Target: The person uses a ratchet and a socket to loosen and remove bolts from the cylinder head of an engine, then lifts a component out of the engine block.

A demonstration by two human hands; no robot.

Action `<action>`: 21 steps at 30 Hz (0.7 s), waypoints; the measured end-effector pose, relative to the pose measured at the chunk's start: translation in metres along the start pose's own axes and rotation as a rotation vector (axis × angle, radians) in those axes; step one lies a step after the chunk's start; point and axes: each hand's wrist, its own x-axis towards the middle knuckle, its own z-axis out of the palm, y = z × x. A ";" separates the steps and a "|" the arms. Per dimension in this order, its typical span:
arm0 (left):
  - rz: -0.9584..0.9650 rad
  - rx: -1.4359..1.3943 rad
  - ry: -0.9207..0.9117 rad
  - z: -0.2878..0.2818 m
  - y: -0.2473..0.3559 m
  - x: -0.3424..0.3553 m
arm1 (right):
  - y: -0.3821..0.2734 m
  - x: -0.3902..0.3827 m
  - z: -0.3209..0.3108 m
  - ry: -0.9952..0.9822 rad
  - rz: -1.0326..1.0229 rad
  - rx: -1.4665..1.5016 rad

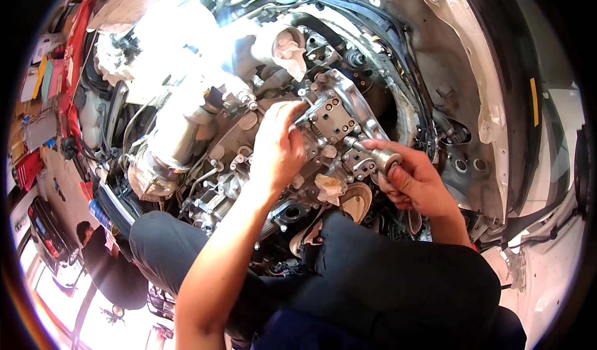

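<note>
I am bent over an open engine bay. In my right hand (413, 179) is a ratchet wrench (387, 158) with a round steel head. Its thin socket end points left at the engine's metal parts, beside a flat plate with several round holes (334, 120). My left hand (281, 142) rests over the engine left of that plate, fingers bent and fingertips at the metalwork. Whatever those fingers hold is hidden from here. Crumpled pale paper (328, 188) lies among the parts below the plate.
More paper is stuffed in a pipe mouth (288, 46) at the top. A large metal canister (177, 138) stands on the left under strong glare. Dark hoses (379, 20) run along the right side. My dark-clothed knees (398, 269) are close below. Another person (112, 266) is at lower left.
</note>
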 end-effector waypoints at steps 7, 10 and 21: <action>-0.066 0.305 -0.041 -0.042 0.018 -0.041 | 0.017 0.023 0.020 -0.007 0.096 -0.073; 0.001 0.276 -0.057 -0.031 0.023 -0.034 | 0.023 0.027 0.026 0.026 0.093 0.009; 0.193 0.322 -0.052 0.014 0.002 -0.035 | -0.021 0.049 0.037 -0.147 -0.058 -1.127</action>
